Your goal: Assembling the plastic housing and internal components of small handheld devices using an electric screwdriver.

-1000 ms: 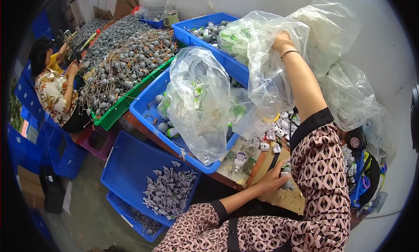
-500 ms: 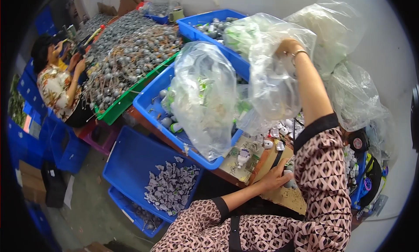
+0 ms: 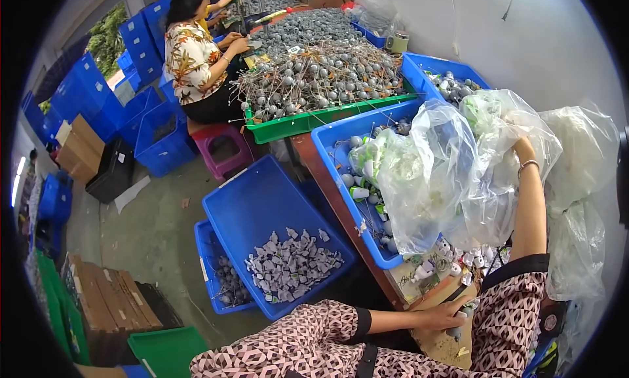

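Observation:
My right hand (image 3: pixel 523 149) reaches into a clear plastic bag (image 3: pixel 488 198); the plastic hides its fingers, so their grip is unclear. A second clear bag (image 3: pixel 422 211), with white and green pieces showing through, lies against it over a blue tray. Low at the right, my left hand (image 3: pixel 447 316) is closed around small grey rounded parts (image 3: pixel 464 312) above a tan board (image 3: pixel 436 339). Small white plastic housings (image 3: pixel 455 268) lie on the bench just beyond that hand.
A blue tray (image 3: pixel 362 228) of grey balls and white-green pieces sits ahead. Left of it, a lower blue tray (image 3: pixel 246 198) holds many small white pieces. Beyond, a green tray (image 3: pixel 268 130) is heaped with wired grey balls. A co-worker (image 3: pixel 190 57) sits near a pink stool (image 3: pixel 223 152).
The view has swung left, showing more floor and the co-worker. My right hand remains in the bag, which has sagged lower over the tray. My left hand stays by the board.

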Action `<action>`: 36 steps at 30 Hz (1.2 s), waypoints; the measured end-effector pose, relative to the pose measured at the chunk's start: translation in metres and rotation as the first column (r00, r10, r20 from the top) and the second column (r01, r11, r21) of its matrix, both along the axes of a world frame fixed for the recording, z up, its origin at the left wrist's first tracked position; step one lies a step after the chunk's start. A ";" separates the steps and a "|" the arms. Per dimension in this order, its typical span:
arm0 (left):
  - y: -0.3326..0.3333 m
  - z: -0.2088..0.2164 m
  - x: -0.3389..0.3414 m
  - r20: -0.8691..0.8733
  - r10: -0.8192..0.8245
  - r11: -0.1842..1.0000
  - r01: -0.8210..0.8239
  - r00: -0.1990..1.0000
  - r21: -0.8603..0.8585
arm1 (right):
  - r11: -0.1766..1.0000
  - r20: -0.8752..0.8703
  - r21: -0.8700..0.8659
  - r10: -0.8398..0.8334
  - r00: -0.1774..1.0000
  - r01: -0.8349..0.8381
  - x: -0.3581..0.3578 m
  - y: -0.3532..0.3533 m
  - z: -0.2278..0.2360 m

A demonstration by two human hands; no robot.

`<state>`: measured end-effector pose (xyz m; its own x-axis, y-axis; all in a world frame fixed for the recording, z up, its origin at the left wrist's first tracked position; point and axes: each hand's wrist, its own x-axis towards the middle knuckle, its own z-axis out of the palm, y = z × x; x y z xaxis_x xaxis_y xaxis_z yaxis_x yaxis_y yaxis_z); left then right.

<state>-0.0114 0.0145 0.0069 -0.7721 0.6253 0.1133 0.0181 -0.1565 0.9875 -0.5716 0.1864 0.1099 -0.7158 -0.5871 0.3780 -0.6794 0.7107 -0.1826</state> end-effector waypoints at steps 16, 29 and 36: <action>0.004 -0.035 -0.004 -0.079 0.255 0.966 -0.250 0.964 0.062 | 0.983 -0.183 -0.002 -0.182 0.966 0.185 0.171 -0.145 0.032; 0.002 -0.015 -0.003 0.024 0.106 0.981 -0.109 0.994 0.162 | 0.689 0.335 -0.717 0.210 0.919 0.104 0.389 -0.086 0.111; -0.001 -0.026 -0.009 0.252 0.177 0.970 -0.212 0.951 0.118 | 0.484 0.531 -0.774 0.147 0.834 0.408 0.516 -0.018 0.068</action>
<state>-0.0208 0.0132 -0.0196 -0.8924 0.4511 -0.0116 -0.1702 -0.3126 0.9345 -0.0558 0.1683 0.1777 -0.9769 -0.0635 0.2040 -0.2091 0.0867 -0.9740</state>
